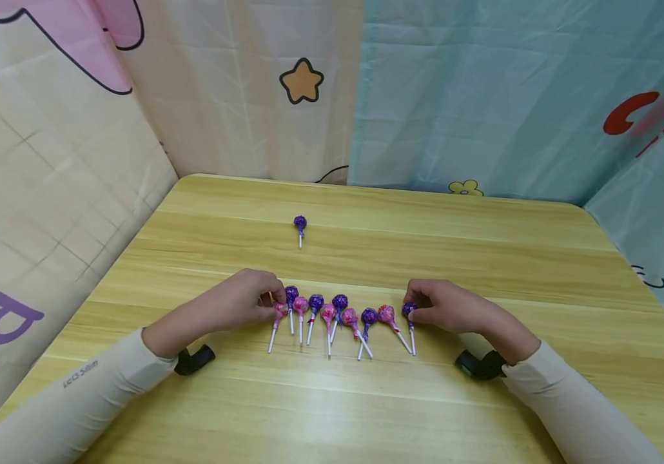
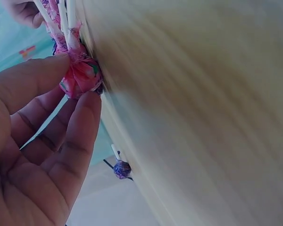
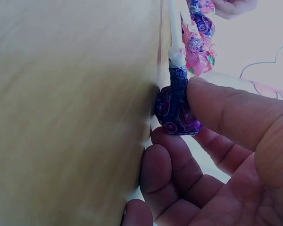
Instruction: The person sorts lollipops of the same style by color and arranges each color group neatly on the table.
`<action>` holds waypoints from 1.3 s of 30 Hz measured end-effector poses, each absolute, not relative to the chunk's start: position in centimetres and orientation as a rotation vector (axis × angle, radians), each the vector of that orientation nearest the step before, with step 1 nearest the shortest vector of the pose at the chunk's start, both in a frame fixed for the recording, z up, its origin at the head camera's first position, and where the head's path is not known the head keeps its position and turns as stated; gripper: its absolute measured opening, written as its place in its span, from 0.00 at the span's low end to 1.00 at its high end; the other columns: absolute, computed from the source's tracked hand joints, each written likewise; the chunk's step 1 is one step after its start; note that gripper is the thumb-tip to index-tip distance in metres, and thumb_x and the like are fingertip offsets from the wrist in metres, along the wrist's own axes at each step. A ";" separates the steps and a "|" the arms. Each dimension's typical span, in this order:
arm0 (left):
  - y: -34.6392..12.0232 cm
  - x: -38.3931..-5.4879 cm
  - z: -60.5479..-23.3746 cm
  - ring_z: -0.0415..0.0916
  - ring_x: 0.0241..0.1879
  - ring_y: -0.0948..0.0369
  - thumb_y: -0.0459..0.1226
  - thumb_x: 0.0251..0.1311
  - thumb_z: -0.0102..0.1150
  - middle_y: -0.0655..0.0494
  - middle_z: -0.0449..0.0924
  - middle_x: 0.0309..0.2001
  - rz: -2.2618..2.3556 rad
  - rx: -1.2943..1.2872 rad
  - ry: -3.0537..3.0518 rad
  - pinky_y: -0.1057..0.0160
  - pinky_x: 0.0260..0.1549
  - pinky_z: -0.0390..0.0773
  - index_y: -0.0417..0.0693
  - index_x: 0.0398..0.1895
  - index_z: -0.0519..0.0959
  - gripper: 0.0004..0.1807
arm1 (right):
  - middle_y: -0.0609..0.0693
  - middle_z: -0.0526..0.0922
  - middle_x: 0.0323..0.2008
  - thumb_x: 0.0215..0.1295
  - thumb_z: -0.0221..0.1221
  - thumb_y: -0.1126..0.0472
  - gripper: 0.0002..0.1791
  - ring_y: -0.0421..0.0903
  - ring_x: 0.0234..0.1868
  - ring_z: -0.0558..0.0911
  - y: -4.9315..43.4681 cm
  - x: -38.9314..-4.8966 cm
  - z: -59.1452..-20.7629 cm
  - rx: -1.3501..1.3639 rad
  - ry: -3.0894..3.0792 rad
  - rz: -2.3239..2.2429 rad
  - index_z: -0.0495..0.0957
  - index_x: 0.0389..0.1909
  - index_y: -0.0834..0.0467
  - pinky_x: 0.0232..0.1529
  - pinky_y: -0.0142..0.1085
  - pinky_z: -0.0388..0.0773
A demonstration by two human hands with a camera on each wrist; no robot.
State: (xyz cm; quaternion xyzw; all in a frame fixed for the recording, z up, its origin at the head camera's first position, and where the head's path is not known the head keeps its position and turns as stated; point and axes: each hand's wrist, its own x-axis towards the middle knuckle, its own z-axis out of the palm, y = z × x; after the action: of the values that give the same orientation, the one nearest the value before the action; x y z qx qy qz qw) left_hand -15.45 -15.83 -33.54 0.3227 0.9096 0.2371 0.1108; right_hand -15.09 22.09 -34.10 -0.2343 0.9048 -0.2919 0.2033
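A row of several wrapped lollipops, pink and purple, lies across the table with white sticks toward the person. At its left end my left hand pinches the head of a pink lollipop between thumb and finger. The right hand holds a purple lollipop by its head at the other end, thumb on one side and fingertips on the other. Between the hands lie others, among them a pink lollipop and a purple lollipop. Two sticks cross right of the middle.
A single purple lollipop lies apart, farther back on the wooden table. Printed curtains hang behind the table and at both sides. Black wrist devices sit under both wrists.
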 end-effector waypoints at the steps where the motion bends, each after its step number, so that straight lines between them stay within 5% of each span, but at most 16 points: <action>1: -15.8 -15.4 -33.6 0.74 0.31 0.66 0.32 0.58 0.68 0.63 0.78 0.33 0.697 0.945 2.676 0.66 0.32 0.77 0.50 0.34 0.82 0.05 | 0.47 0.75 0.32 0.68 0.61 0.65 0.04 0.44 0.32 0.72 22.1 -15.1 -34.1 -0.658 2.524 -0.815 0.75 0.37 0.55 0.32 0.36 0.69; 10: -15.7 -15.4 -33.4 0.71 0.29 0.64 0.32 0.58 0.68 0.62 0.76 0.31 0.676 0.928 2.683 0.65 0.30 0.76 0.48 0.34 0.83 0.04 | 0.46 0.80 0.34 0.67 0.62 0.66 0.03 0.44 0.34 0.74 21.1 -17.4 -33.3 -0.694 2.592 -0.830 0.78 0.39 0.56 0.36 0.39 0.73; 29: -15.7 -15.2 -33.3 0.71 0.29 0.65 0.30 0.58 0.68 0.64 0.76 0.30 0.711 0.940 2.623 0.65 0.29 0.76 0.50 0.29 0.82 0.06 | 0.51 0.82 0.43 0.70 0.60 0.62 0.07 0.48 0.43 0.76 13.0 -29.6 -32.2 -0.709 2.539 -1.029 0.78 0.45 0.59 0.47 0.41 0.72; 39: -15.3 -15.3 -33.1 0.70 0.29 0.64 0.29 0.57 0.68 0.62 0.75 0.29 0.728 0.926 2.612 0.65 0.29 0.75 0.49 0.30 0.81 0.06 | 0.53 0.80 0.45 0.70 0.60 0.62 0.09 0.48 0.42 0.75 9.0 -33.0 -33.2 -0.575 2.506 -1.171 0.77 0.47 0.60 0.42 0.37 0.74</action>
State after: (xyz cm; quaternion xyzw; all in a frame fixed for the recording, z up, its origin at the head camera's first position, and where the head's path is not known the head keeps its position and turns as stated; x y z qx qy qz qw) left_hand -15.28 -15.33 -33.11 0.3201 0.9029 0.2515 0.1376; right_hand -32.99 8.98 -33.23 -0.2010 0.8759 -0.4094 0.1574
